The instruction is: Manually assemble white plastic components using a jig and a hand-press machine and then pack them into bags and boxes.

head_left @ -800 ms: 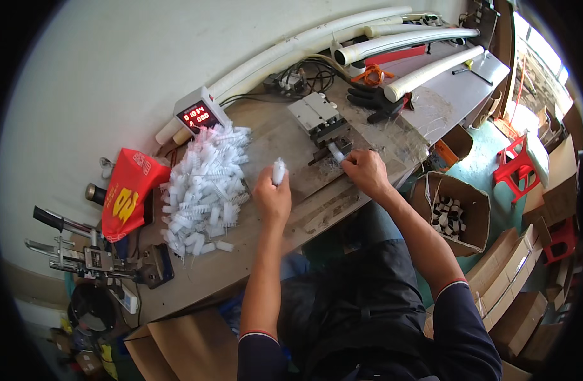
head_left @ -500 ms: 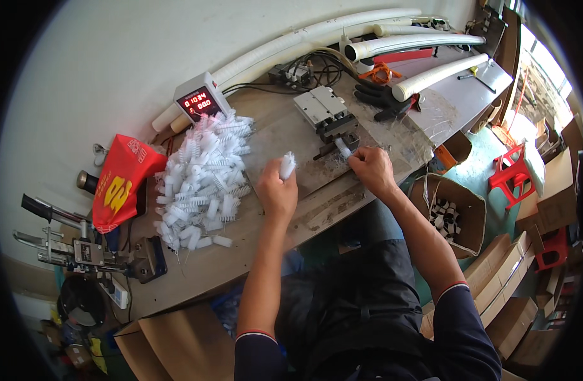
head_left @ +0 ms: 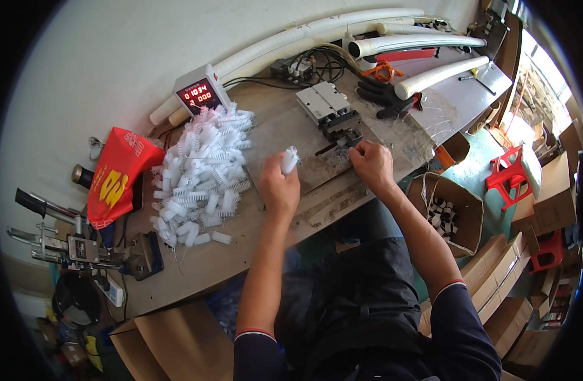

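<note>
My left hand (head_left: pixel 279 188) is raised over the bench, its fingers closed round a small white bristle brush (head_left: pixel 289 160) that sticks up past them. To its left lies a big heap of similar white brushes (head_left: pixel 206 168). My right hand (head_left: pixel 373 167) is closed in a pinch beside the dark jaw end (head_left: pixel 347 138) of a small clamp-like machine with a pale metal block (head_left: pixel 323 101). Whatever those fingers hold, if anything, is hidden. Loose bristle scraps lie under the jaws.
Behind the heap stands a counter box (head_left: pixel 199 92) with a red display. A red bag (head_left: pixel 123 174) and a lever press (head_left: pixel 91 251) are at the left. White tubes (head_left: pixel 418 44) and a black glove (head_left: pixel 380 98) lie behind. A carton (head_left: pixel 469 203) stands below the bench's right edge.
The white brush that showed between my right fingers and the jaws is no longer visible there. My left hand has hardly moved and keeps its brush.
</note>
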Action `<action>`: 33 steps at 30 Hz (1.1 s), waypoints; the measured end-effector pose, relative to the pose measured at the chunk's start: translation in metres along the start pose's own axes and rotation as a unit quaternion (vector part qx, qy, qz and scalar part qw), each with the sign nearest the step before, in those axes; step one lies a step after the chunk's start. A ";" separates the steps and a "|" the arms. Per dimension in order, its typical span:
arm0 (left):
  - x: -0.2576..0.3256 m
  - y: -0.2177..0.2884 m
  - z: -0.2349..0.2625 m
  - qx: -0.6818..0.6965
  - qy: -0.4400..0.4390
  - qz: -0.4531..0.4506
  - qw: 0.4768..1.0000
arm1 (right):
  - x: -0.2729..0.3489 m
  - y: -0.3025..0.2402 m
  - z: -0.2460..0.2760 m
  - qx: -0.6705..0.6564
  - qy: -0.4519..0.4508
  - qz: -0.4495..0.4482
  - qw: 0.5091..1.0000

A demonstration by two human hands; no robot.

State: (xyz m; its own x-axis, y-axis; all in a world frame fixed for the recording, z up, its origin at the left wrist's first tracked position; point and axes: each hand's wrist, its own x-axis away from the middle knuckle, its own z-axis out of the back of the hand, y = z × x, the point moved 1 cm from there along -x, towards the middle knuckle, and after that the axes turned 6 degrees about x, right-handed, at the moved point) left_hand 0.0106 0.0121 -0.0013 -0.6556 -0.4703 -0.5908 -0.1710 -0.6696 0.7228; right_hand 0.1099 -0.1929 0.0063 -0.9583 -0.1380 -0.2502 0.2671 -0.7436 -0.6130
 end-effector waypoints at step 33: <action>0.020 0.034 -0.002 -0.118 -0.094 -0.079 0.985 | 0.012 0.021 0.004 -0.285 0.013 0.004 0.958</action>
State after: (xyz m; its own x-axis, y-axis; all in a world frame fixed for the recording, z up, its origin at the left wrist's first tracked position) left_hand -0.0068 -0.0216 0.0108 -0.7633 -0.2494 -0.5959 -0.1200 -0.8517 0.5102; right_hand 0.1037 -0.2128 -0.0066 -0.9552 -0.1193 -0.2707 0.2933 -0.2627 -0.9192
